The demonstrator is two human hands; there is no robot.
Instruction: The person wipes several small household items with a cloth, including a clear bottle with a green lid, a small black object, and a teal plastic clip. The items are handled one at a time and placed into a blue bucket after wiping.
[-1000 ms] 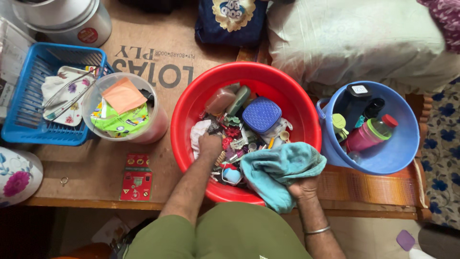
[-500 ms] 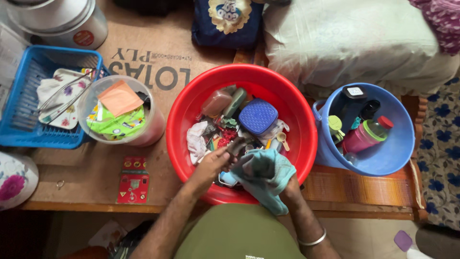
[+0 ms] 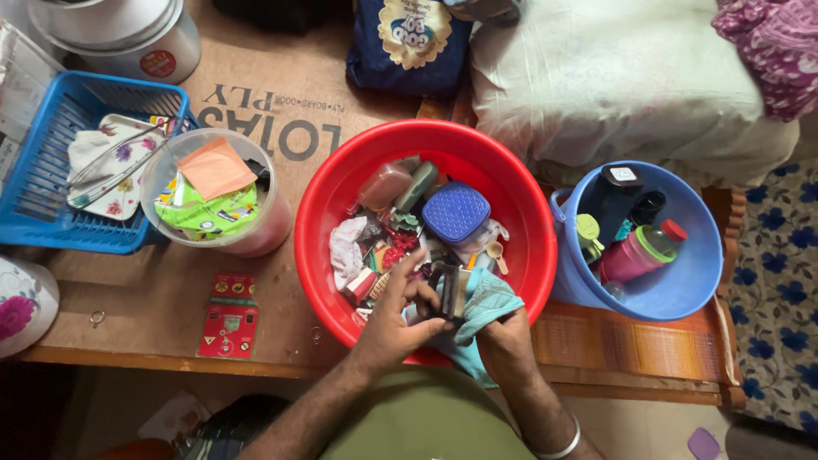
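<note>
Several containers sit along the brown wooden board point(image 3: 281, 111) as I scan from the left: a white pot with a pink flower print point(image 3: 21, 307) at the edge; a blue slatted plastic basket point(image 3: 43, 196) holding a flowered white tray with metal tongs point(image 3: 106, 166); a clear round plastic tub point(image 3: 217, 200) with an orange paper and green wrappers inside; a small red card point(image 3: 228, 315) lying flat on the board below that tub; next I reach the big round red plastic basin point(image 3: 511, 196), filled with small odds and ends, among them a blue square lid with a dotted top point(image 3: 456, 211); my left hand point(image 3: 394, 324) is over the near side of the basin, its fingers point(image 3: 417, 290) curled and pinching a small dark rectangular object point(image 3: 452, 292); I cannot tell what that object is; it sits above the basin's near rim, between both hands; my right hand point(image 3: 504, 345) is closed around a teal cloth point(image 3: 486, 302), pressing it against the object's right side; further right stands a round blue plastic bucket point(image 3: 682, 290), just beside the basin, holding a pink bottle with a green collar point(image 3: 635, 251) and a dark container.
</note>
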